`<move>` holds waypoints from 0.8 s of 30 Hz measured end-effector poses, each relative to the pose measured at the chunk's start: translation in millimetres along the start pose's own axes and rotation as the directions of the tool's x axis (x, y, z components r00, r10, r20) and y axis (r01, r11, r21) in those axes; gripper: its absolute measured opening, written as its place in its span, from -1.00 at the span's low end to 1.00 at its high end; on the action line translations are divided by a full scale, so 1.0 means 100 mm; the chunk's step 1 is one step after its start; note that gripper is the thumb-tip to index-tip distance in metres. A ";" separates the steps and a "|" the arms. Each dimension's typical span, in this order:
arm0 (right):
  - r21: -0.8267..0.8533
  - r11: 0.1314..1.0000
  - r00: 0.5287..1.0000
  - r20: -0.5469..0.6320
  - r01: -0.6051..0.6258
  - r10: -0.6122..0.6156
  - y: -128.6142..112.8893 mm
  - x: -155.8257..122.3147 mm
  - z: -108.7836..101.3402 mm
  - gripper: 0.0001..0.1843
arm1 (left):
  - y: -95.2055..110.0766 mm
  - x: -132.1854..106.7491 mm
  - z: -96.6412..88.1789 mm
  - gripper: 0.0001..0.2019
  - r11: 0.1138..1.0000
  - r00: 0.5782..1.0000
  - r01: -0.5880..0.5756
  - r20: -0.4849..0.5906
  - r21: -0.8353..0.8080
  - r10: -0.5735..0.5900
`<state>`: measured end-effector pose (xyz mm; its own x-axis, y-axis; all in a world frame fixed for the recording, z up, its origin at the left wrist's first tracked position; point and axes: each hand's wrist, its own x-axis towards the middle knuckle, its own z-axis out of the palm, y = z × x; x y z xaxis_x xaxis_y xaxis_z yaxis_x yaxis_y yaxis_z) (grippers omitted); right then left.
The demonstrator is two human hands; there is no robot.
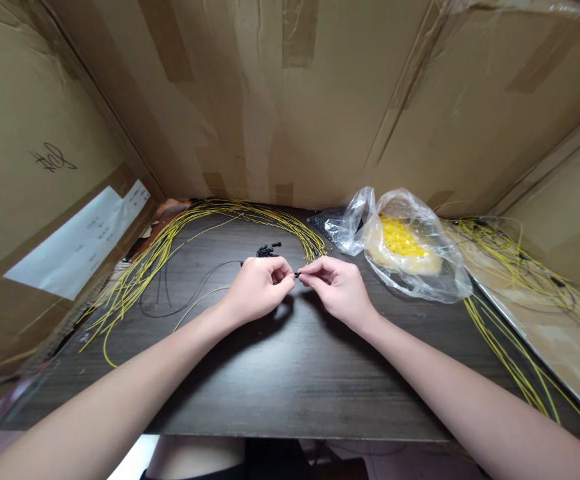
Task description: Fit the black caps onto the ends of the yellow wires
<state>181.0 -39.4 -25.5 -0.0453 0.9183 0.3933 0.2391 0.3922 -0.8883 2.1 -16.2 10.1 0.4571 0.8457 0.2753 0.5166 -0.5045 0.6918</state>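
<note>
My left hand (263, 287) and my right hand (337, 287) are above the middle of the dark table, fingertips almost meeting. Both are closed in a pinch on a small black piece (297, 274) between them; most of it is hidden by the fingers. A thin yellow wire (203, 299) reaches my left hand from the left, and a black wire (210, 279) curves out behind it. Just beyond the left hand lies a small pile of black plastic pieces (268, 251). A bundle of yellow wires (220, 208) arcs behind, its right end near my right fingers.
Behind my right hand lies an open clear bag of small yellow pieces (403, 237), beside a clear bag of dark pieces (333, 223). More yellow wires (510, 243) lie at the right on cardboard. Cardboard walls (250, 120) enclose the table (290, 393) at back and sides.
</note>
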 end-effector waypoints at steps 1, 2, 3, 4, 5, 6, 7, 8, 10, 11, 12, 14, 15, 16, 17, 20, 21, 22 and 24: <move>0.012 1.000 1.000 0.002 -0.007 0.007 0.00 0.00 0.00 -0.94 | 0.00 0.00 0.00 -0.84 1.000 1.000 0.001 0.005 -0.004 -0.001; 0.024 1.000 1.000 0.004 -0.014 0.014 0.01 0.00 0.00 -0.94 | 0.00 0.00 0.00 -0.84 1.000 1.000 0.001 0.010 -0.007 -0.001; 0.036 0.999 1.000 0.006 -0.021 0.020 0.01 0.00 0.00 -0.95 | 0.00 0.00 0.00 -0.84 1.000 1.000 0.002 0.014 -0.010 -0.002; 0.045 0.999 1.000 0.005 -0.026 0.026 0.01 0.00 0.01 -0.95 | 0.00 0.00 0.00 -0.85 1.000 1.000 0.003 0.018 -0.014 -0.003; 0.053 0.998 1.000 0.005 -0.031 0.031 0.01 0.00 0.01 -0.95 | 0.00 0.00 0.00 -0.85 1.000 1.000 0.005 0.022 -0.017 -0.004; 0.059 0.998 0.999 0.006 -0.035 0.035 0.02 0.00 0.01 -0.96 | 0.00 0.00 0.00 -0.85 1.000 1.000 0.008 0.026 -0.020 -0.007; 0.064 0.997 0.999 0.007 -0.038 0.038 0.02 0.00 0.01 -0.96 | 0.00 0.00 0.00 -0.85 1.000 1.000 0.011 0.030 -0.024 -0.011; 0.068 0.997 0.999 0.007 -0.039 0.039 0.02 0.00 0.01 -0.96 | 0.00 0.00 0.00 -0.85 0.999 0.999 0.015 0.034 -0.028 -0.014; 0.072 0.997 0.999 0.006 -0.041 0.041 0.02 0.00 0.02 -0.97 | 0.01 0.00 0.00 -0.85 0.999 0.999 0.022 0.043 -0.034 -0.020; 0.073 0.996 0.999 0.005 -0.044 0.043 0.02 0.00 0.02 -0.97 | 0.01 0.00 0.00 -0.85 0.999 0.999 0.023 0.047 -0.036 -0.022; 0.076 0.996 0.999 0.002 -0.048 0.048 0.02 0.00 0.02 -0.97 | 0.01 0.00 -0.01 -0.85 0.999 0.998 0.024 0.050 -0.037 -0.022; 0.085 0.994 0.998 0.002 -0.062 0.063 0.01 0.00 0.02 -0.96 | 0.01 0.00 -0.01 -0.85 0.999 0.998 0.024 0.053 -0.035 -0.022; 0.092 0.993 0.998 0.004 -0.070 0.070 0.01 0.00 0.02 -0.96 | 0.01 0.00 -0.01 -0.85 0.999 0.998 0.024 0.053 -0.033 -0.022; 0.099 0.992 0.997 0.007 -0.078 0.077 0.01 0.00 0.02 -0.96 | 0.01 0.00 -0.01 -0.85 0.999 0.998 0.023 0.052 -0.031 -0.022; 0.105 0.991 0.997 0.010 -0.083 0.082 0.00 0.00 0.02 -0.95 | 0.01 -0.01 -0.01 -0.85 0.999 0.998 0.024 0.051 -0.029 -0.022; 0.116 0.989 0.996 0.014 -0.089 0.088 -0.01 0.00 0.03 -0.95 | 0.01 0.00 -0.01 -0.85 0.999 0.998 0.025 0.051 -0.031 -0.024; 0.117 0.989 0.996 0.013 -0.092 0.091 -0.01 0.00 0.03 -0.95 | 0.01 0.00 -0.01 -0.85 0.999 0.998 0.026 0.051 -0.032 -0.024; 0.118 0.988 0.995 0.011 -0.097 0.097 -0.01 0.00 0.03 -0.95 | 0.01 0.00 -0.01 -0.85 0.999 0.998 0.027 0.049 -0.032 -0.025; 0.120 0.987 0.994 0.006 -0.111 0.111 -0.01 0.00 0.02 -0.94 | 0.01 0.00 0.00 -0.85 0.999 0.999 0.031 0.042 -0.031 -0.029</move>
<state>178.3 -39.5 -24.9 -0.0239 0.9564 0.2912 0.1250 0.2918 -0.9483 2.9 -16.5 11.4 0.4717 0.8522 0.2266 0.5077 -0.4726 0.7203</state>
